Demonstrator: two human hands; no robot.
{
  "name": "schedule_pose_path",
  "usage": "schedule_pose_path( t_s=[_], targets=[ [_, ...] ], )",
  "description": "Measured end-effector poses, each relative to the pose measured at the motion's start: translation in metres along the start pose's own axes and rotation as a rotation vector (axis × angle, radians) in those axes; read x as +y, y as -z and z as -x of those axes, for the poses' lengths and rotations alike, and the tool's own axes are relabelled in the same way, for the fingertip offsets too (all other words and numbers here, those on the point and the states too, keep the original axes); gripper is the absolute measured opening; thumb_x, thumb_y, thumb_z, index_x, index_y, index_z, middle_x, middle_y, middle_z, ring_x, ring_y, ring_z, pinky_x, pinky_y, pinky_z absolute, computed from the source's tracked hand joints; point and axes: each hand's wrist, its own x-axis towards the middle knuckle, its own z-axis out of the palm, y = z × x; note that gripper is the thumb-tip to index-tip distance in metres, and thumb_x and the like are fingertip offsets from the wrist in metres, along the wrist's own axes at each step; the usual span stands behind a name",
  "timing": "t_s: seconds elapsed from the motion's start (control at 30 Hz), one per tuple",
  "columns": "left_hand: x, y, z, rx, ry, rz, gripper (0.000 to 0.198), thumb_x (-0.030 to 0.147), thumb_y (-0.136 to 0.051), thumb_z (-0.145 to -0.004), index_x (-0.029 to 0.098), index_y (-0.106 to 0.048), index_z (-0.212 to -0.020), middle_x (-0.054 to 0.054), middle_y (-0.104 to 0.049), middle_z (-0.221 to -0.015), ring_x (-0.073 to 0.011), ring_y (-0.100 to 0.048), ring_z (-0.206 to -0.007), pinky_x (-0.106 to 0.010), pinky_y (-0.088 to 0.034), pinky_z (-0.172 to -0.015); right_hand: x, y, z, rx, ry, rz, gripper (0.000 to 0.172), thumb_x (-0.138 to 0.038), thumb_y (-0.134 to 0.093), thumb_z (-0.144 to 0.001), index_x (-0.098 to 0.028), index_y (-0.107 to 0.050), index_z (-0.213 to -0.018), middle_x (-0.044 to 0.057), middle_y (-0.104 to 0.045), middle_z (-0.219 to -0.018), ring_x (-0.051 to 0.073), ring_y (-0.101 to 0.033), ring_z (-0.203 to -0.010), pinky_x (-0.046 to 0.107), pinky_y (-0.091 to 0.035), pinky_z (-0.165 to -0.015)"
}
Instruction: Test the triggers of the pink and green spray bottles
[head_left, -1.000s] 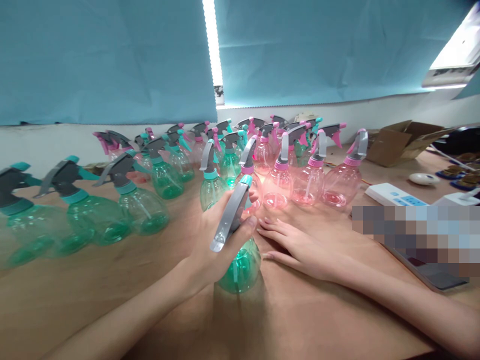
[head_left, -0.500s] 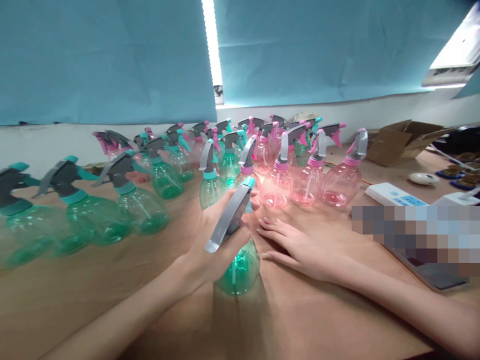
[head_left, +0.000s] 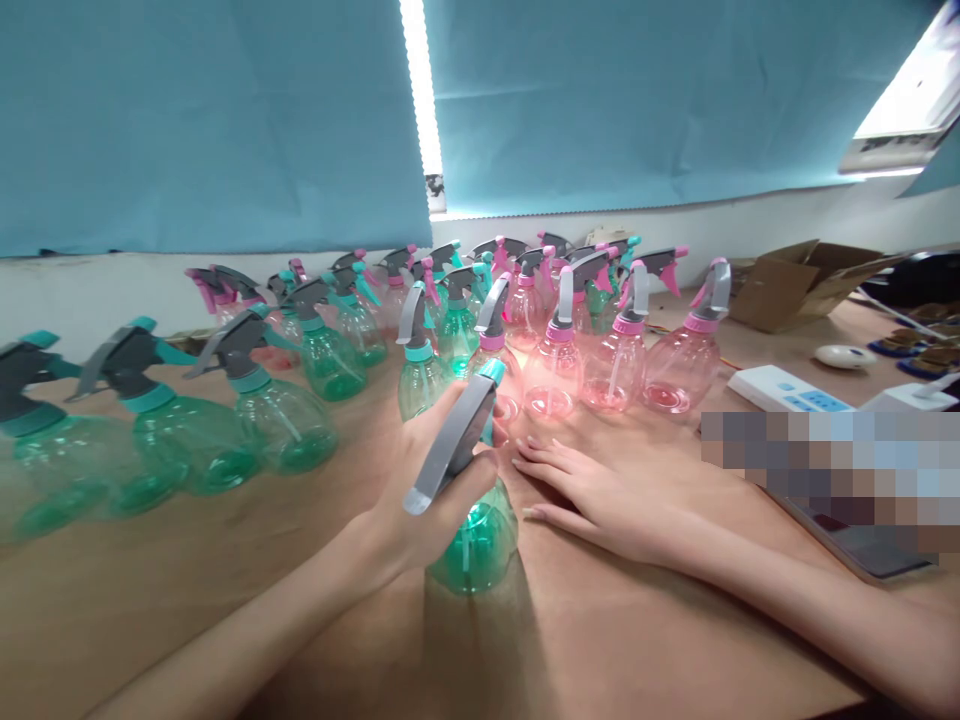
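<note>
My left hand is wrapped around the neck of a green spray bottle that stands on the wooden table in front of me. Its grey trigger sticks out toward me over my fingers. My right hand lies flat on the table just right of the bottle, fingers spread, holding nothing. Its fingertips nearly touch the bottle.
Several green spray bottles stand at the left and several pink ones behind my hands. A white power strip, a white mouse and an open cardboard box sit at the right. Blue blinds hang behind.
The grey trigger has swung a little further left and down toward me as my left hand turns the spray head. My right hand has stayed in place.
</note>
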Motion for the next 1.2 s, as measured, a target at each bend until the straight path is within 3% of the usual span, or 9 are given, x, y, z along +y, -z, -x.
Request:
schedule_pose_path(
  t_s=[0.17, 0.33, 0.5, 0.67, 0.83, 1.2],
  targets=[
    [0.0074, -0.0049, -0.0033, 0.007, -0.009, 0.053, 0.021, 0.019, -0.056, -0.085, 0.023, -0.057, -0.106, -0.003, -0.066, -0.092, -0.0189, -0.064, -0.079, -0.034, -0.053, -0.073, 0.0011, 0.0012, -0.0009, -0.037, -0.001, 0.058, 0.062, -0.056, -0.043, -0.099, -0.013, -0.05, -0.144, 0.014, -0.046, -0.152, 0.031, -0.039, -0.142, 0.05, -0.035, -0.116],
    [0.0098, -0.0083, -0.0023, 0.049, -0.053, 0.045, 0.032, 0.017, -0.057, -0.087, 0.025, -0.053, -0.118, -0.004, -0.067, -0.112, -0.0196, -0.067, -0.09, -0.035, -0.054, -0.085, 0.0014, 0.0021, -0.0001, -0.034, 0.01, 0.073, 0.061, -0.055, -0.044, -0.099, -0.016, -0.048, -0.146, 0.013, -0.045, -0.152, 0.031, -0.039, -0.141, 0.051, -0.035, -0.115],
    [0.0111, -0.0095, -0.0019, 0.069, -0.039, 0.03, 0.034, 0.019, -0.058, -0.087, 0.023, -0.054, -0.12, -0.006, -0.066, -0.12, -0.0226, -0.065, -0.104, -0.034, -0.054, -0.083, -0.0011, 0.0018, 0.0009, 0.0, -0.002, 0.036, 0.057, -0.051, -0.048, -0.099, -0.019, -0.048, -0.146, 0.012, -0.046, -0.151, 0.032, -0.04, -0.141, 0.054, -0.034, -0.115],
    [0.009, -0.0091, -0.0012, 0.073, -0.056, 0.001, 0.031, 0.02, -0.058, -0.088, 0.024, -0.054, -0.119, -0.005, -0.067, -0.117, -0.0227, -0.065, -0.105, -0.034, -0.052, -0.088, -0.0016, 0.0006, 0.0002, 0.005, 0.002, 0.026, 0.057, -0.051, -0.05, -0.098, -0.019, -0.048, -0.146, 0.013, -0.047, -0.15, 0.031, -0.04, -0.141, 0.053, -0.033, -0.116],
    [0.0078, -0.0081, -0.0018, 0.048, -0.077, 0.037, 0.032, 0.02, -0.058, -0.089, 0.023, -0.053, -0.12, -0.007, -0.064, -0.127, -0.024, -0.064, -0.11, -0.036, -0.052, -0.092, -0.0004, -0.0016, -0.0003, 0.005, -0.009, 0.015, 0.057, -0.05, -0.051, -0.098, -0.019, -0.049, -0.145, 0.013, -0.05, -0.148, 0.031, -0.041, -0.14, 0.053, -0.033, -0.116],
    [0.0109, -0.0077, -0.0033, 0.05, -0.076, 0.023, 0.031, 0.018, -0.057, -0.089, 0.023, -0.054, -0.119, -0.006, -0.067, -0.117, -0.0215, -0.066, -0.099, -0.035, -0.052, -0.086, 0.0008, -0.0026, -0.0001, 0.007, -0.007, 0.028, 0.057, -0.05, -0.052, -0.097, -0.02, -0.049, -0.145, 0.013, -0.05, -0.148, 0.031, -0.039, -0.141, 0.053, -0.033, -0.116]
  ],
)
